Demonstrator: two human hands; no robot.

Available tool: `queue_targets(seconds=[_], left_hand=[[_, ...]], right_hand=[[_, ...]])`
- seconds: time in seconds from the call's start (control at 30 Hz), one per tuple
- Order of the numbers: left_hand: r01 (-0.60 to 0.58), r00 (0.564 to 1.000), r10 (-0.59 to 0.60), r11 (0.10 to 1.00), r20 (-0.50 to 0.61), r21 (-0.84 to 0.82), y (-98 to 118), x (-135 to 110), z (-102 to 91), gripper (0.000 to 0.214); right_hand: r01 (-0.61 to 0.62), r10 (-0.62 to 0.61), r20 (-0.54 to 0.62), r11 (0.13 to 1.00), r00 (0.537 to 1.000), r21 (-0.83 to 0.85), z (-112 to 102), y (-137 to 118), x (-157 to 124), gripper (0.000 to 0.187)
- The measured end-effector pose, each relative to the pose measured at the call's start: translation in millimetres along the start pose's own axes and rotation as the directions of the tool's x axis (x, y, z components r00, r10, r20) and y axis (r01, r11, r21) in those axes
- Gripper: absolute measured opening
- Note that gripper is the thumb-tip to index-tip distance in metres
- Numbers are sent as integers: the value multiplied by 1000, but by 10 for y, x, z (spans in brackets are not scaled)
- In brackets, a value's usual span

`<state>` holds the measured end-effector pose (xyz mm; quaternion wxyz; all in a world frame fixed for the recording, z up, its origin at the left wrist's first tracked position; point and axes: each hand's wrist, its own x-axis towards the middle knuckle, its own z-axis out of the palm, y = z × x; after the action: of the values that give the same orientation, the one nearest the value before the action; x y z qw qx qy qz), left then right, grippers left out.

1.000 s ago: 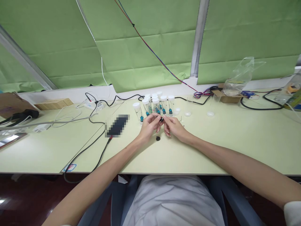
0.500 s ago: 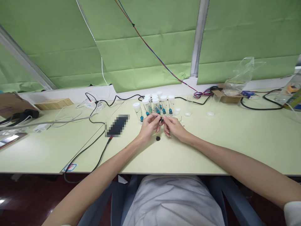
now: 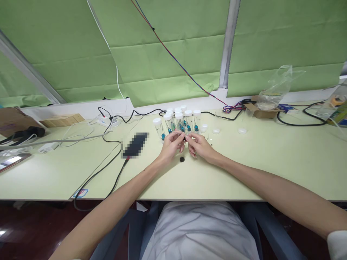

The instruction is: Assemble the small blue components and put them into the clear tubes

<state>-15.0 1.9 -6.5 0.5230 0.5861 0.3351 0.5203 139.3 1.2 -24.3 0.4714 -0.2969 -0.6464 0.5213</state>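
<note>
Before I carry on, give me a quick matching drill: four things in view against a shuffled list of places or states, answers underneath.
Things
1. Small round part
2. White-capped clear tubes
3. Clear plastic bag
4. Left hand

Places and states
A. At the open cardboard box
B. Fingertips close to the right hand
C. Black, lying on the tabletop
D. Grouped upright, teal pieces showing inside

Pairs: 1-C, 2-D, 3-A, 4-B

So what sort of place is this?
Likely a workshop or lab: capped clear tubes with teal parts inside, coiled red-and-blue wires, and a small black part on the table.
</note>
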Motion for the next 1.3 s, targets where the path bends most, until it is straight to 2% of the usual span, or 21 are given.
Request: queue_targets(seconds=[0.57, 1.0, 1.3], left_hand=[[53, 999, -53, 998, 2, -26, 35, -9, 12, 35], [51, 998, -51, 999, -24, -4, -15, 7, 3, 40], [34, 998, -29, 996, -62, 81, 30, -2, 28, 45]], right_hand=[[-6, 6, -14, 1000, 1000, 31, 9, -11, -6, 44], [-7, 11, -56, 998, 998, 68, 10, -16, -6, 43], [2, 3, -48, 995, 999, 104, 9, -18, -16, 42]])
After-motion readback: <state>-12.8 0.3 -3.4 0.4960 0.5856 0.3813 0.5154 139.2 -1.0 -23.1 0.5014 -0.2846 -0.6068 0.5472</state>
